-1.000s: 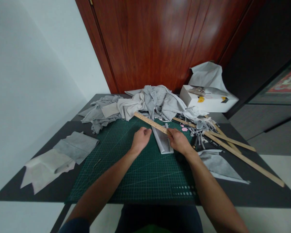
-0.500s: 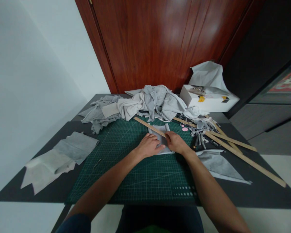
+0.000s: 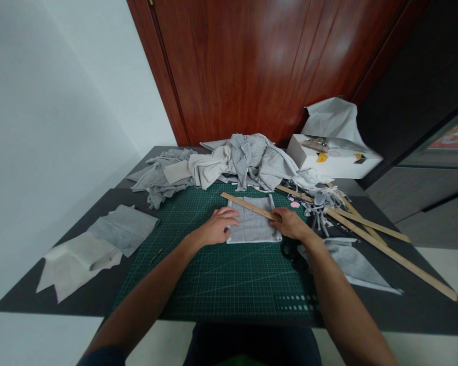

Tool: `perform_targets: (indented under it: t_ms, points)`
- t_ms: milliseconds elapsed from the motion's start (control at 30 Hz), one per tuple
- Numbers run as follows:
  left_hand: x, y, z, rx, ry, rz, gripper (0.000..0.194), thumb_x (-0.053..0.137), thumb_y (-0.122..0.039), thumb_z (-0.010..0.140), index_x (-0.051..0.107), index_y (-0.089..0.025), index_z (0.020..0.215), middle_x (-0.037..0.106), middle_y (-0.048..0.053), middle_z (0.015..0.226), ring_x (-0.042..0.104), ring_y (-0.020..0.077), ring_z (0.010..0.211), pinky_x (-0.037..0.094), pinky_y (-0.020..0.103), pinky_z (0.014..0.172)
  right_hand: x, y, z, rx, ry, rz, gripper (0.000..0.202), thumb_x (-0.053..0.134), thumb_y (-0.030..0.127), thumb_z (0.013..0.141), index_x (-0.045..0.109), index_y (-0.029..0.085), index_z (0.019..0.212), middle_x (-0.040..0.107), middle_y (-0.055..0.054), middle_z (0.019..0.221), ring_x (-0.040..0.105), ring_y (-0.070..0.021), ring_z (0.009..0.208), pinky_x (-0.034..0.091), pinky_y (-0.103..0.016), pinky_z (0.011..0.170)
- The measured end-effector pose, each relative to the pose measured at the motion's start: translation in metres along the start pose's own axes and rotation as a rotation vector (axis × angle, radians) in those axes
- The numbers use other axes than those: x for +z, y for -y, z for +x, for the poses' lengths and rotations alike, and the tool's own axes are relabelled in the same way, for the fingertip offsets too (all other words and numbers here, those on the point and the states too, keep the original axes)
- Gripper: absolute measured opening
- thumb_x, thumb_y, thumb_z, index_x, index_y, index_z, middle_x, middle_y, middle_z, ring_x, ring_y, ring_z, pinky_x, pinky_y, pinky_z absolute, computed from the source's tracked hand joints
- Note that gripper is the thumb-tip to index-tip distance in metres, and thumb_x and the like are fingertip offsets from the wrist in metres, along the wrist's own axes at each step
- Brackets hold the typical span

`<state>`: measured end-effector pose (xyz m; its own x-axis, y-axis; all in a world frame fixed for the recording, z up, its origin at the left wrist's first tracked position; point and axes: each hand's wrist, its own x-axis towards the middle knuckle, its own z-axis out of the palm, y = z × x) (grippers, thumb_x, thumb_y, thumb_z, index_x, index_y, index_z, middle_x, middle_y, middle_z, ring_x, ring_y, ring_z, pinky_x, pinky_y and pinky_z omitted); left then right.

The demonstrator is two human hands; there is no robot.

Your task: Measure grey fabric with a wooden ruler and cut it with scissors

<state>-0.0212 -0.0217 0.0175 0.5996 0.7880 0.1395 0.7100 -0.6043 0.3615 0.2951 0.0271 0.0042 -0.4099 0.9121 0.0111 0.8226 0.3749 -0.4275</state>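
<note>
A square grey piece of fabric (image 3: 254,227) lies flat on the green cutting mat (image 3: 213,284), with rolled or folded side edges. Across it, on a slant, rests a short wooden ruler (image 3: 248,205). My right hand (image 3: 291,222) grips the ruler's near right end, fingers closed on it by the fabric's right edge. My left hand (image 3: 216,226) is at the fabric's left edge, fingers spread and slightly curled, fingertips at or just over the cloth.
Crumpled grey and white cloths (image 3: 248,160) are heaped along the back. A white box (image 3: 332,157) stands back right, near long wooden strips (image 3: 393,249). Black scissors (image 3: 290,249) lie by my right wrist. Cut fabric pieces (image 3: 124,226) lie at left; a grey scrap (image 3: 354,262) at right.
My left hand has moved left, off the middle of the fabric to its left edge, uncovering more cloth. The ruler has shifted slightly right and lower with my right hand. The scissors now show.
</note>
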Motion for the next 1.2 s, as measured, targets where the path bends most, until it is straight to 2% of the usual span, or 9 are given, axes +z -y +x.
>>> perform_targets:
  t_ms: [100,200,400,500,633,800,900,1067,1200]
  points:
    - [-0.006,0.007,-0.007,0.074,0.056,-0.068,0.033,0.054,-0.001,0.075,0.075,-0.023,0.088,0.075,0.002,0.112,0.064,0.0194,0.114,0.038,0.037,0.106,-0.006,-0.006,-0.001,0.029,0.017,-0.021,0.023,0.074,0.021,0.09,0.074,0.015,0.112,0.074,-0.013,0.117,0.07,-0.0232,0.107,0.051,-0.029,0.096]
    - [-0.011,0.006,-0.01,0.021,0.042,0.008,0.016,0.06,-0.013,0.085,0.068,-0.02,0.073,0.072,0.002,0.091,0.065,0.0186,0.095,0.039,0.036,0.096,-0.008,-0.01,-0.002,0.038,0.02,-0.034,0.026,0.074,0.021,0.089,0.074,0.015,0.114,0.074,-0.013,0.118,0.07,-0.0235,0.107,0.051,-0.03,0.097]
    - [-0.005,0.006,-0.008,-0.204,0.009,0.178,0.04,0.071,-0.047,0.093,0.061,-0.019,0.066,0.066,0.004,0.079,0.055,0.0238,0.094,0.037,0.038,0.088,-0.009,-0.013,-0.002,0.034,0.021,-0.035,0.023,0.073,0.021,0.088,0.076,0.014,0.11,0.074,-0.013,0.112,0.07,-0.0237,0.103,0.051,-0.031,0.094]
    - [-0.007,0.015,-0.011,-0.249,0.007,0.128,0.025,0.077,-0.041,0.087,0.067,-0.02,0.075,0.066,0.004,0.085,0.053,0.0239,0.096,0.038,0.035,0.087,-0.009,-0.014,-0.001,0.031,0.026,-0.05,0.022,0.072,0.021,0.088,0.076,0.013,0.109,0.074,-0.013,0.111,0.07,-0.0241,0.103,0.051,-0.031,0.094]
    - [-0.018,0.03,-0.02,-0.178,0.05,-0.026,0.013,0.071,-0.027,0.087,0.078,-0.024,0.097,0.067,0.004,0.107,0.055,0.0229,0.109,0.037,0.036,0.102,-0.008,-0.016,-0.001,0.017,0.013,-0.062,0.023,0.073,0.019,0.087,0.075,0.013,0.109,0.074,-0.014,0.112,0.07,-0.0251,0.106,0.05,-0.032,0.097]
    - [-0.03,0.043,-0.029,-0.189,0.121,-0.057,0.013,0.064,-0.016,0.082,0.075,-0.022,0.083,0.067,0.003,0.1,0.06,0.0203,0.107,0.035,0.035,0.105,-0.007,-0.02,-0.001,-0.009,-0.009,-0.052,0.022,0.073,0.02,0.086,0.075,0.014,0.108,0.074,-0.013,0.109,0.07,-0.0254,0.104,0.051,-0.032,0.095]
    - [-0.031,0.044,-0.029,-0.258,0.103,0.008,0.004,0.068,-0.021,0.079,0.069,-0.02,0.075,0.065,0.001,0.087,0.06,0.0202,0.098,0.037,0.035,0.101,-0.006,-0.021,-0.001,-0.005,-0.019,-0.043,0.022,0.073,0.02,0.086,0.076,0.015,0.107,0.074,-0.012,0.109,0.07,-0.0249,0.103,0.052,-0.032,0.094]
    - [-0.03,0.039,-0.028,-0.384,0.055,0.12,0.03,0.074,-0.044,0.082,0.061,-0.02,0.068,0.059,0.002,0.078,0.057,0.0232,0.092,0.038,0.037,0.096,-0.005,-0.02,-0.001,0.009,-0.013,-0.059,0.022,0.075,0.019,0.086,0.076,0.013,0.107,0.074,-0.014,0.109,0.07,-0.0259,0.105,0.052,-0.032,0.095]
    - [-0.035,0.046,-0.031,-0.373,0.108,0.076,0.019,0.074,-0.034,0.079,0.062,-0.02,0.075,0.061,0.003,0.086,0.058,0.0236,0.096,0.04,0.037,0.097,-0.004,-0.021,-0.001,0.003,-0.026,-0.052,0.023,0.075,0.019,0.085,0.076,0.015,0.108,0.075,-0.013,0.109,0.07,-0.0254,0.104,0.052,-0.033,0.096]
